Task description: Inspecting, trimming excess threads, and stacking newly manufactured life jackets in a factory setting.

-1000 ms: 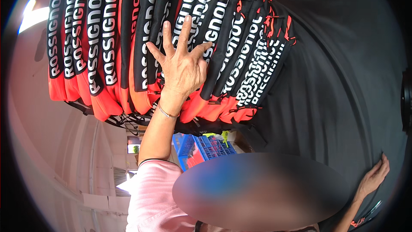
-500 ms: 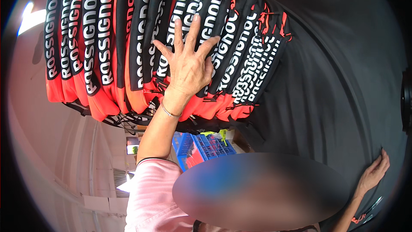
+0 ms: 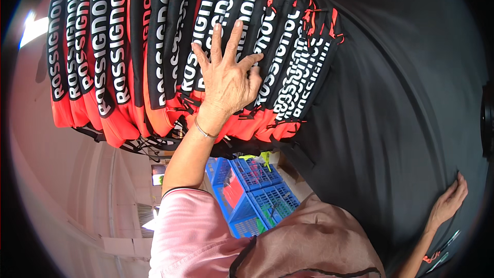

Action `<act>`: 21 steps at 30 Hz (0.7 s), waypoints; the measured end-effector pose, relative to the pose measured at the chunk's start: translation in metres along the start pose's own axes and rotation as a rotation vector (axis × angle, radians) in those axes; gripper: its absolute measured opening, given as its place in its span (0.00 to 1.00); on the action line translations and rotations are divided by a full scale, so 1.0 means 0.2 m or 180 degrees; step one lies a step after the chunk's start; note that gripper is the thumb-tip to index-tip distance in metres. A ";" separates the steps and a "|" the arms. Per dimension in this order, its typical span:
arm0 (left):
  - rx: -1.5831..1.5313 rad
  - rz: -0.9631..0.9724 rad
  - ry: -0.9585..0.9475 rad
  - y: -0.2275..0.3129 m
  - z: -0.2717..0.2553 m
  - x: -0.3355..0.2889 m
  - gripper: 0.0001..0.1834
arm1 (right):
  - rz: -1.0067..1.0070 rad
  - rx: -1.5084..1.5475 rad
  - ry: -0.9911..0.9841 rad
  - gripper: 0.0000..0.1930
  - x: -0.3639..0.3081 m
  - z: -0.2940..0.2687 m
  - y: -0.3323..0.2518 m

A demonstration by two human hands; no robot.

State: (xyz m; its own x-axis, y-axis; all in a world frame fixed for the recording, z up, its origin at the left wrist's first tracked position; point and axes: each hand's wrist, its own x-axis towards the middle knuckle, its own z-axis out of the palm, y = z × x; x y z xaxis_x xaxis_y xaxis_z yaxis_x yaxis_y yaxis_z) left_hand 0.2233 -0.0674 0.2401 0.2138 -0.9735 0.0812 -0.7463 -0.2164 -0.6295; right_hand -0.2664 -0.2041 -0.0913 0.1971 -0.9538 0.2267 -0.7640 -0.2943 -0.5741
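My left hand is spread, back upward, against a row of black-and-red fabric bags with white lettering. The bags are packed side by side, red at their lower ends, with red pulls and black straps hanging from them. A thin bracelet circles the left wrist. At the far right my right hand rests with fingers stretched on a black cloth. Close below that hand lie slim metal tools with red parts, too partial to name.
Blue plastic crates stand beyond my left arm, one with red stuff inside, and a yellow-green item on top. A brown sheer cloth with dark edging fills the lower middle. A pale wall lies at left.
The bags have slid slightly left in view, while my left hand sits a little further right over them. My right hand has barely moved. More of the crates and the brown cloth shows.
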 end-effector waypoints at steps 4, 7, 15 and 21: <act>-0.0015 0.0013 -0.0024 0.01 0.02 0.00 0.14 | 0.0064 -0.0035 0.0026 0.13 0.00 0.00 -0.02; -0.0034 -0.0070 -0.0041 0.02 0.04 -0.01 0.18 | -0.0017 -0.0038 0.0020 0.12 0.00 -0.01 -0.01; 0.0362 0.0589 -0.0416 0.09 0.12 -0.02 0.34 | -0.0018 -0.0025 0.0051 0.12 0.00 0.00 -0.02; 0.0068 0.0422 -0.0460 0.09 0.12 0.00 0.20 | 0.0032 -0.0014 0.0050 0.12 0.00 -0.01 -0.03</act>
State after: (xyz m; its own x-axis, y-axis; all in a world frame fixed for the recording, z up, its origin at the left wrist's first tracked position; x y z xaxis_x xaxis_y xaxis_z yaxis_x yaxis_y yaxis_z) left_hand 0.2250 -0.0700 0.2095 0.2038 -0.9723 -0.1144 -0.7607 -0.0838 -0.6437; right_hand -0.2617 -0.2028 -0.0862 0.1798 -0.9557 0.2332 -0.7686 -0.2844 -0.5730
